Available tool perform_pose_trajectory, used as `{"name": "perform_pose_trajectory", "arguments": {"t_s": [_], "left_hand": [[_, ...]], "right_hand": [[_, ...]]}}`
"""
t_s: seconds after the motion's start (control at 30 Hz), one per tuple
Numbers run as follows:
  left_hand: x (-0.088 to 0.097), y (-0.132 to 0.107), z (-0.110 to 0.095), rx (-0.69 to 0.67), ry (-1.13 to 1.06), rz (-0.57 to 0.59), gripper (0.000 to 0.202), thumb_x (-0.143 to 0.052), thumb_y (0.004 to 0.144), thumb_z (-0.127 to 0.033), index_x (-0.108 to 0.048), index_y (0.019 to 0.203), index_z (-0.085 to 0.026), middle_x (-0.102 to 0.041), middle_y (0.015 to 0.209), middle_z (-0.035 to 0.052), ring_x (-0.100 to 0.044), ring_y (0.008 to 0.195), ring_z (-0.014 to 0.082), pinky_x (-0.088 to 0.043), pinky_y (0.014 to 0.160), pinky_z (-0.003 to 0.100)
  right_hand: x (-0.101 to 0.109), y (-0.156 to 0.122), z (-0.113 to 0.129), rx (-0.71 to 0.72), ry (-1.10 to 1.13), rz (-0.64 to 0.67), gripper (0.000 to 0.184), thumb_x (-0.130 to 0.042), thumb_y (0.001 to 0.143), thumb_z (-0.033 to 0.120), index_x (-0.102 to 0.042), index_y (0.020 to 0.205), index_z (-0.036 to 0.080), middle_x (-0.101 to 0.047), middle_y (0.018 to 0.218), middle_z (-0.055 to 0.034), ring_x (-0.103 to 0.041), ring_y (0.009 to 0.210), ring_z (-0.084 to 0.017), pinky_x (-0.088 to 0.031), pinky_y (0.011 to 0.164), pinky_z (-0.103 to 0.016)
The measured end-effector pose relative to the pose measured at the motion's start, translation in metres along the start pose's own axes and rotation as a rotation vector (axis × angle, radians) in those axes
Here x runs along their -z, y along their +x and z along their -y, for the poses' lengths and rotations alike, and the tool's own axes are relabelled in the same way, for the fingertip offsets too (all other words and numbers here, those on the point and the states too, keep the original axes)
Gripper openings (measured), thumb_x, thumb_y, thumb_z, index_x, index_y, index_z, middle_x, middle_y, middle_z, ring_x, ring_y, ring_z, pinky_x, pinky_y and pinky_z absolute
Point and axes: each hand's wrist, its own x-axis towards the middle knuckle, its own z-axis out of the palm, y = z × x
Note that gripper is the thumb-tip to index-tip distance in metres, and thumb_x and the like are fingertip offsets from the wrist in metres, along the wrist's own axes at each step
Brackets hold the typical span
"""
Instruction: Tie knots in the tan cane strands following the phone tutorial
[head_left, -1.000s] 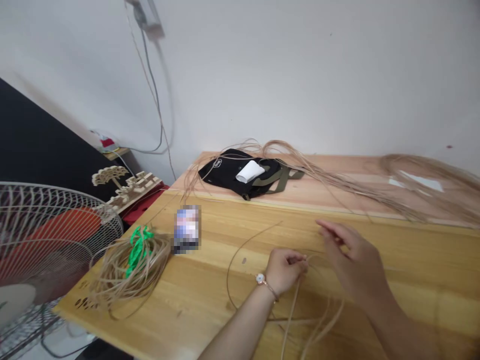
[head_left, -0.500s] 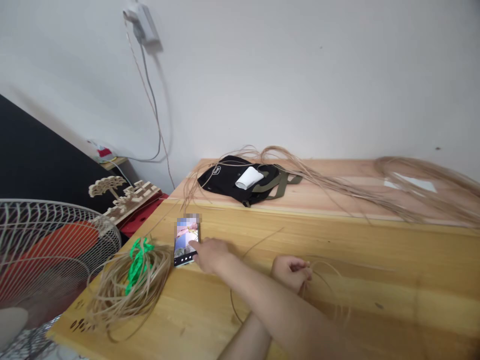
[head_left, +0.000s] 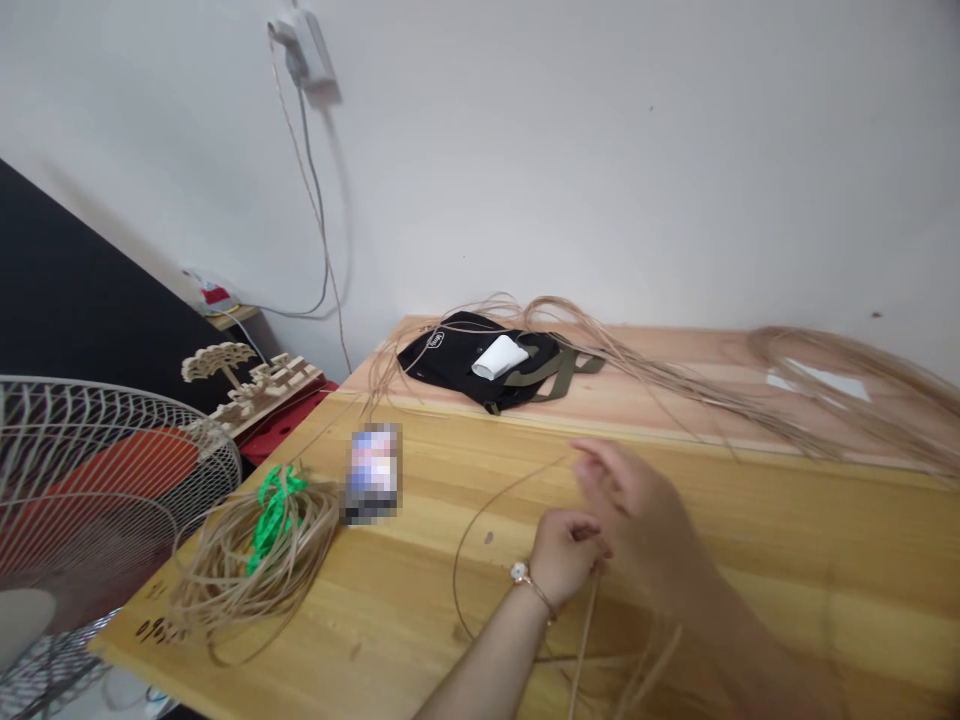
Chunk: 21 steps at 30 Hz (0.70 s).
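Note:
My left hand [head_left: 568, 552], with a bracelet [head_left: 531, 590] at the wrist, is closed in a pinch on thin tan rattan strands [head_left: 586, 640] that hang below it toward the table's front. My right hand [head_left: 626, 492] is just above and right of it, blurred by motion. Its fingers look loosely apart, with nothing visible in them. One thin strand [head_left: 456, 560] curves across the table left of my hands. A phone [head_left: 373, 475] with a lit, pixelated screen is farther left, apart from both hands.
A rattan coil tied with green ribbon [head_left: 274, 520] lies at the left of the wooden table [head_left: 405, 620]. Behind are a black bag [head_left: 450, 365] with a white paper cup [head_left: 500, 356] on it and long strand bundles [head_left: 675, 370]. A fan [head_left: 112, 500] stands at the left edge.
My right hand has left the phone and moved right, close to my left hand. My left hand stays pinched on the strands, its wrist now uncovered.

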Motion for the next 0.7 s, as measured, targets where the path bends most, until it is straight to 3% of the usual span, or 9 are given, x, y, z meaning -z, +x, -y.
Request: {"name": "perform_pose_trajectory", "arguments": {"t_s": [0.1,0.2,0.27,0.4,0.57,0.7], "left_hand": [[-0.001,-0.002,-0.004,-0.012,-0.072,-0.001,0.029,-0.064,0.056,-0.039,-0.056,0.051,-0.012,-0.045,0.042,-0.0033,-0.037,0.039,0.0058,-0.027,0.041,0.02],[-0.001,-0.002,-0.005,-0.005,-0.124,-0.002,0.034,-0.066,0.052,-0.043,-0.055,0.052,-0.011,-0.046,0.043,-0.0027,-0.039,0.038,0.0058,-0.028,0.041,0.02],[0.0,-0.003,-0.006,-0.002,-0.148,-0.002,0.037,-0.067,0.051,-0.046,-0.055,0.053,-0.011,-0.048,0.044,-0.0021,-0.039,0.038,0.0055,-0.029,0.041,0.02],[0.002,-0.003,-0.007,0.0,-0.162,0.004,0.039,-0.068,0.051,-0.047,-0.056,0.055,-0.01,-0.049,0.047,-0.0012,-0.04,0.04,0.0055,-0.029,0.041,0.019],[0.004,-0.003,-0.005,-0.008,-0.138,0.023,0.035,-0.068,0.055,-0.043,-0.057,0.057,-0.01,-0.052,0.051,0.0003,-0.042,0.042,0.0059,-0.03,0.043,0.019],[0.005,-0.003,-0.004,-0.008,-0.12,0.042,0.031,-0.067,0.058,-0.039,-0.057,0.056,-0.01,-0.051,0.05,0.0002,-0.041,0.041,0.0057,-0.029,0.043,0.019]], "right_hand": [[0.015,-0.019,-0.063,-0.262,0.035,-0.098,0.035,-0.04,0.075,0.042,-0.059,0.091,0.018,-0.064,0.086,-0.0069,-0.058,0.071,-0.02,-0.043,0.065,-0.032],[0.007,-0.037,-0.109,-0.438,0.191,0.008,0.038,-0.043,0.071,0.046,-0.06,0.088,0.017,-0.065,0.086,-0.0082,-0.059,0.076,-0.022,-0.045,0.068,-0.033],[-0.003,-0.044,-0.126,-0.482,0.349,0.073,0.039,-0.045,0.071,0.047,-0.059,0.088,0.016,-0.065,0.086,-0.0092,-0.059,0.077,-0.022,-0.045,0.071,-0.032],[-0.012,-0.049,-0.129,-0.484,0.554,0.173,0.037,-0.047,0.072,0.047,-0.059,0.088,0.015,-0.064,0.083,-0.0087,-0.058,0.075,-0.02,-0.045,0.069,-0.03],[-0.007,-0.05,-0.111,-0.371,0.592,0.33,0.031,-0.047,0.075,0.043,-0.061,0.08,0.016,-0.063,0.078,-0.0051,-0.056,0.074,-0.018,-0.042,0.068,-0.027],[-0.004,-0.052,-0.101,-0.31,0.596,0.381,0.029,-0.046,0.077,0.04,-0.06,0.072,0.015,-0.058,0.066,-0.0011,-0.052,0.065,-0.014,-0.039,0.062,-0.024]]}}
